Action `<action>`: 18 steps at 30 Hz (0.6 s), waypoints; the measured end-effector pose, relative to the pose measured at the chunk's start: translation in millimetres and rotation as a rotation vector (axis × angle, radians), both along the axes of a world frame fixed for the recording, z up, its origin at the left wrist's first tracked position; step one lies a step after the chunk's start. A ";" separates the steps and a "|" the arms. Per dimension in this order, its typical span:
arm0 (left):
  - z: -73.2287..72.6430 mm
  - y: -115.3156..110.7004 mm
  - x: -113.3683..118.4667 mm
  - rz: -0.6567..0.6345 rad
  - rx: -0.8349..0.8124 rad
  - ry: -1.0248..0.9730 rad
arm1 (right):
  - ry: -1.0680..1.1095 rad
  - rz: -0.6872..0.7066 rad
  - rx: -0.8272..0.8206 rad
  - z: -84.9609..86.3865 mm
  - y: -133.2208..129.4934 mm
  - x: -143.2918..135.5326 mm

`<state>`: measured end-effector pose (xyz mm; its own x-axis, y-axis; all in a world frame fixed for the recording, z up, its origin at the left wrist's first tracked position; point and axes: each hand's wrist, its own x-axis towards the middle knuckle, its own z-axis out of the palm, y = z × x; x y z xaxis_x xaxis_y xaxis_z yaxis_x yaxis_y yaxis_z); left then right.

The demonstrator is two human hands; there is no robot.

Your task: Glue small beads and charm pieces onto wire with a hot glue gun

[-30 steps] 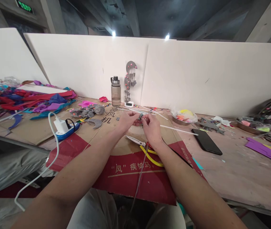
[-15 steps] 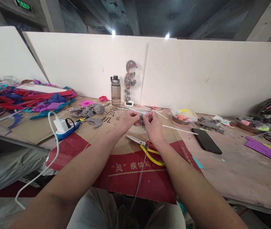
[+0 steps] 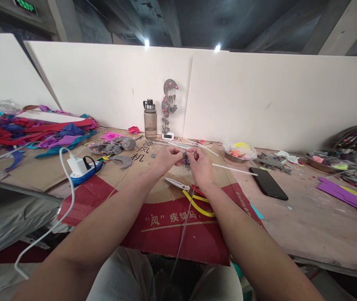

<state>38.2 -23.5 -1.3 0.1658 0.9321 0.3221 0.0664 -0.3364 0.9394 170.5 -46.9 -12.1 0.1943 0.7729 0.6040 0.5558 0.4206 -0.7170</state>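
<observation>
Over the cardboard sheet [image 3: 178,246], my left hand [image 3: 169,159] and my right hand [image 3: 201,167] meet with fingertips pinched. Between them is a small grey felt piece [image 3: 185,155], mostly covered by the fingers; its exact shape cannot be made out. A grey cord [image 3: 183,232] hangs from below my right hand down past the cardboard's edge toward my lap. Just under the hands lie scissors with yellow handles [image 3: 199,205], blades pointing left, and a red-handled tool [image 3: 199,192] partly hidden by my right wrist. A grey felt crescent [image 3: 124,161] rests to the left.
Behind stand a water bottle [image 3: 150,120], a small digital clock [image 3: 168,136] and a hanging grey moon ornament [image 3: 170,88]. A blue power strip [image 3: 86,172] with a white cable is left, near colourful felt scraps [image 3: 49,129]. A phone [image 3: 268,184] and a bowl [image 3: 238,156] lie right.
The whole view has shifted slightly, so things appear a little further left. My hands keep the same pinch on the grey felt piece, with barely any movement.
</observation>
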 end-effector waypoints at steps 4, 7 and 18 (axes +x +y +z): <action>-0.4 0.3 0.3 -0.004 0.000 -0.003 | 0.069 0.063 -0.130 3.9 0.3 1.1; -1.3 1.3 0.3 -0.007 -0.020 -0.001 | 0.105 0.065 -0.181 6.5 -0.6 0.9; -2.8 6.6 -10.6 -0.353 -0.321 -0.258 | 0.206 0.139 -0.265 -2.7 12.1 11.1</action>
